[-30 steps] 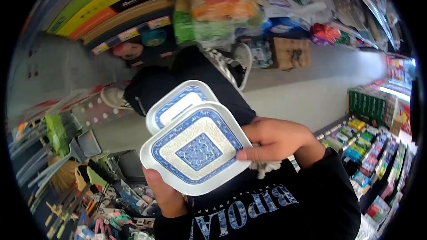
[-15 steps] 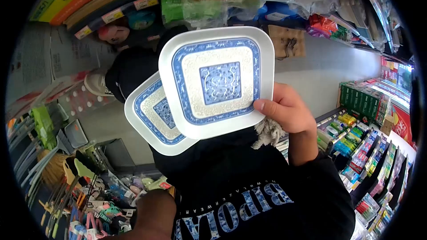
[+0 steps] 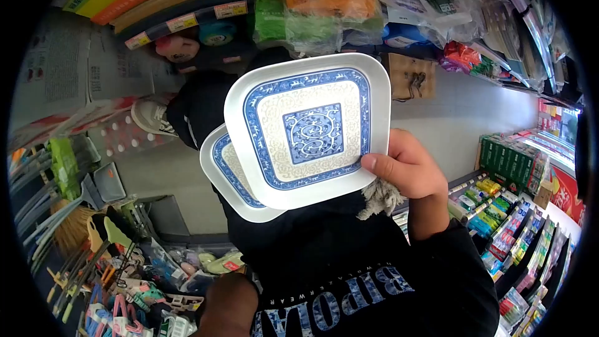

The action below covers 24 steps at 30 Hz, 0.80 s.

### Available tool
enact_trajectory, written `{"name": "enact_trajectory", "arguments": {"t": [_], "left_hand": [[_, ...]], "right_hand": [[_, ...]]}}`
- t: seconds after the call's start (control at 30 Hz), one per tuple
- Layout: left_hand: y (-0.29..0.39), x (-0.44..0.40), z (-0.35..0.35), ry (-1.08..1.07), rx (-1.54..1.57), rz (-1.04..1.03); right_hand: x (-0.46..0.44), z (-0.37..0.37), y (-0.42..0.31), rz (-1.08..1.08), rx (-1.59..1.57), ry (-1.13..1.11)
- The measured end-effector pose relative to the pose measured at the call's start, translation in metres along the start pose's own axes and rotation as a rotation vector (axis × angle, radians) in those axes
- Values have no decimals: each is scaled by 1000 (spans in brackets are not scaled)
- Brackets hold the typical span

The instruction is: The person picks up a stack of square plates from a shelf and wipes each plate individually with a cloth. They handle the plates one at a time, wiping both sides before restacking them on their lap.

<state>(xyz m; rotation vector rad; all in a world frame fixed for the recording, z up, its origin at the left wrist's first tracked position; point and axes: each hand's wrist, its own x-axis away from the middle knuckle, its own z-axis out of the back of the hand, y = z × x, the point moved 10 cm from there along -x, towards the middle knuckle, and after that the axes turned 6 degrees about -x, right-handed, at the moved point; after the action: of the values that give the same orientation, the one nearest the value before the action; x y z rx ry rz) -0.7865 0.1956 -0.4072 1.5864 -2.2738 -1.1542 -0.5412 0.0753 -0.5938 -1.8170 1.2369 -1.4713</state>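
My right hand [image 3: 409, 165] grips a square plate [image 3: 312, 184] by its right edge, thumb on the rim and fingers behind it. The plate is white with rounded corners, a blue patterned border and a blue square in the centre. A second plate [image 3: 228, 178] of the same pattern lies partly behind it at the lower left, at a tilt; what supports it is hidden. My left forearm [image 3: 231, 302] shows at the bottom, but the left hand is out of sight.
Brooms and mops [image 3: 68, 231] stand at the left, near dustpans [image 3: 109, 181]. Shelves of small packets [image 3: 499, 218] and green boxes [image 3: 511, 159] line the right. Plastic-wrapped goods [image 3: 331, 0] fill the shelf ahead. A grey mop-like bundle [image 3: 382, 200] hangs below my right hand.
Both plates have shifted slightly down in view. The rear plate has slid further behind the front one, so less of it shows. My right hand keeps its grip.
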Motion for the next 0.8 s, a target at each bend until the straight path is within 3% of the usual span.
{"name": "enact_trajectory", "arguments": {"t": [0.17,0.27,0.37,0.47,0.6,0.7,0.73,0.8], "left_hand": [[-43,3,70,281,-379,-5],[-83,10,98,374,-411,145],[-129,27,94,199,-69,353],[-161,47,86,247,569,394],[-151,40,105,331,637,393],[-149,38,108,380,697,377],[-146,37,110,413,699,375],[-139,37,118,405,570,360]], "right_hand": [[-3,-4,1,9,-53,-32],[-4,-5,5,-6,-170,-72],[-12,-22,8,-30,-237,-96],[-19,-39,6,-51,-266,-189],[-31,-64,-2,-65,-162,-195],[-35,-53,-21,159,-126,-108],[-37,-46,-20,95,-86,-55],[-36,-30,-22,122,-189,-9]]}}
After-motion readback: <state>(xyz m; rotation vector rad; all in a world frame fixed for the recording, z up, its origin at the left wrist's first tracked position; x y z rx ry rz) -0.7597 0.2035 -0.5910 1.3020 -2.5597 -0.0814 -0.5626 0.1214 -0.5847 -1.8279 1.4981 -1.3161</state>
